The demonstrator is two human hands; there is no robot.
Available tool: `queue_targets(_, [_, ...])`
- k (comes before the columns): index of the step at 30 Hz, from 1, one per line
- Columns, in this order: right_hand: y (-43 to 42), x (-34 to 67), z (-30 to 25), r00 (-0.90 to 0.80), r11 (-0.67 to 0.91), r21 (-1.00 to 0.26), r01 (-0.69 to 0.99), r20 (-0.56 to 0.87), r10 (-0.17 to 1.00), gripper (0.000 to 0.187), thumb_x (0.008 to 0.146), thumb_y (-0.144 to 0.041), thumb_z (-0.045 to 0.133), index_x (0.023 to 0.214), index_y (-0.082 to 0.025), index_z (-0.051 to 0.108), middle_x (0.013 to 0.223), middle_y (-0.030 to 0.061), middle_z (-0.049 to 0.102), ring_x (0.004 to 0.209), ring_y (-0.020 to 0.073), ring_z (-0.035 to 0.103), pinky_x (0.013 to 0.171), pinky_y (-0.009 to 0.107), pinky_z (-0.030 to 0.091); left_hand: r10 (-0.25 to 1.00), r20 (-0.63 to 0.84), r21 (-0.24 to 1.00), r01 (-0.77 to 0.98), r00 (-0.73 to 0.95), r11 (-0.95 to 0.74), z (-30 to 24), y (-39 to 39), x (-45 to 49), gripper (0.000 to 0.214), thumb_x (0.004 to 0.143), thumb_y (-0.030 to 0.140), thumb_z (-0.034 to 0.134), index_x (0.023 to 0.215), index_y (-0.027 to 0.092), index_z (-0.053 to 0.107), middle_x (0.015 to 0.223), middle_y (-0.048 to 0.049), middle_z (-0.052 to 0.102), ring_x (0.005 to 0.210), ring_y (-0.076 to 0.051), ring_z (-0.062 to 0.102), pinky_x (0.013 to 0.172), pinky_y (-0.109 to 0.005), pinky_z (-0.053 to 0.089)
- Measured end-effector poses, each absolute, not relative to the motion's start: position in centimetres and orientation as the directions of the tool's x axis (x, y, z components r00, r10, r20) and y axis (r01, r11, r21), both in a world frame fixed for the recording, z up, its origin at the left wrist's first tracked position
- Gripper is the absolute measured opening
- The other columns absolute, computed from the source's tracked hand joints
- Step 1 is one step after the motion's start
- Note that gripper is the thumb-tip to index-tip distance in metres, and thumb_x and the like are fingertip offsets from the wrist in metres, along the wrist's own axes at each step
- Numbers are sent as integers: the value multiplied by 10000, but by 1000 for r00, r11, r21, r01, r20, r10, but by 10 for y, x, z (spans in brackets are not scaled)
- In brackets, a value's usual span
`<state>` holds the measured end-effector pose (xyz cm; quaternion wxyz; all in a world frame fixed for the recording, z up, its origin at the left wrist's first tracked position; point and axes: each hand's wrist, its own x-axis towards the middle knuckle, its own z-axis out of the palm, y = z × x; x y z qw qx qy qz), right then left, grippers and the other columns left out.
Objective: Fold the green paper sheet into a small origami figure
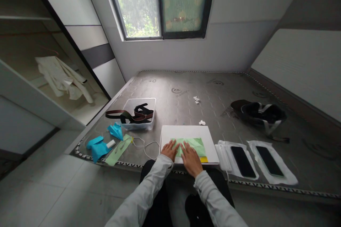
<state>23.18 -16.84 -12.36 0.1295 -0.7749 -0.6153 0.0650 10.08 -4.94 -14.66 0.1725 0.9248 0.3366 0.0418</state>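
Note:
A green sheet of paper (195, 145) with folded creases lies on a white board (186, 132) at the near edge of a grey mattress (186, 92). A yellow sheet (204, 159) peeks out under its right corner. My left hand (169, 149) lies flat on the left part of the green paper, fingers spread. Beside it my right hand (191, 158) presses flat on the paper's lower middle, fingers stretched out. Neither hand holds anything.
Left of the board: a white cable (144, 144), a green paper strip (119, 150), blue folded papers (98, 146), and a clear tub (139, 112) with dark belts. To the right lie two phones on white pouches (243, 161) (269, 160) and dark headgear (262, 113).

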Motion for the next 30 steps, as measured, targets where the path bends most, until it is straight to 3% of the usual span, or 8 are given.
queue_targets(3, [-167, 238, -136, 256, -234, -276, 932, 44, 966, 535, 955, -285, 403, 1487, -239, 398, 1580, 54, 331, 1453, 222, 313, 1168, 421, 265, 608, -102, 296, 608, 787, -737, -155, -41, 97, 590, 929, 375, 464, 1505, 278, 372, 1603, -59, 294, 1470, -312, 266, 1166, -551, 236])
queue_targets(6, [-175, 261, -143, 360, -333, -264, 905, 59, 931, 553, 965, -292, 355, 1502, -162, 371, 1585, 114, 299, 1464, 262, 286, 1169, 481, 241, 583, -136, 253, 597, 801, -761, -157, -33, 88, 659, 929, 482, 439, 1536, 268, 294, 1624, -63, 221, 1491, -313, 207, 1181, -558, 185])
queue_targets(13, [-185, 300, -141, 440, -396, -261, 880, 135, 888, 568, 952, -199, 292, 1513, -122, 333, 1548, 176, 367, 1447, 301, 314, 1153, 560, 219, 513, -138, 174, 530, 847, -830, -146, -29, 84, 901, 803, 684, 543, 1533, 216, 302, 1611, -133, 249, 1478, -389, 199, 1155, -606, 192])
queue_targets(16, [-183, 287, -130, 330, -278, -273, 921, 168, 929, 545, 929, -159, 360, 1470, -104, 396, 1523, 178, 415, 1428, 283, 349, 1151, 500, 272, 459, -120, 138, 473, 880, -870, -140, -30, 88, 815, 799, 591, 615, 1477, 186, 413, 1549, -175, 375, 1437, -385, 304, 1145, -582, 241])
queue_targets(18, [-181, 269, -122, 200, -146, -288, 946, 167, 965, 493, 910, -186, 461, 1402, -168, 494, 1448, 127, 521, 1339, 247, 467, 1111, 411, 359, 414, -127, 119, 428, 902, -896, -137, -31, 92, 650, 822, 437, 641, 1399, 166, 511, 1457, -184, 499, 1341, -349, 459, 1099, -517, 348])
queue_targets(20, [-179, 249, -115, 102, -51, -305, 951, 156, 982, 467, 866, -209, 575, 1331, -249, 559, 1366, 68, 595, 1216, 220, 566, 1042, 353, 427, 383, -143, 97, 398, 913, -912, -135, -31, 96, 472, 859, 274, 601, 1313, 146, 581, 1363, -189, 584, 1210, -306, 581, 1004, -458, 448])
queue_targets(23, [-177, 225, -108, 104, -52, -319, 946, 148, 984, 457, 847, -224, 631, 1300, -239, 570, 1267, 90, 638, 1134, 241, 602, 979, 368, 460, 364, -169, 61, 378, 916, -924, -131, -30, 101, 354, 913, 139, 483, 1241, 141, 618, 1304, -196, 623, 1082, -270, 652, 862, -408, 517])
queue_targets(30, [-176, 211, -101, 185, -137, -338, 931, 116, 976, 291, 848, -311, 671, 1128, -234, 657, 1149, 86, 666, 1036, 253, 612, 931, 373, 445, 308, -268, 23, 326, 913, -945, -117, -28, 96, 503, 825, 306, 657, 1296, 171, 545, 1351, -168, 592, 1086, -278, 661, 806, -358, 527])
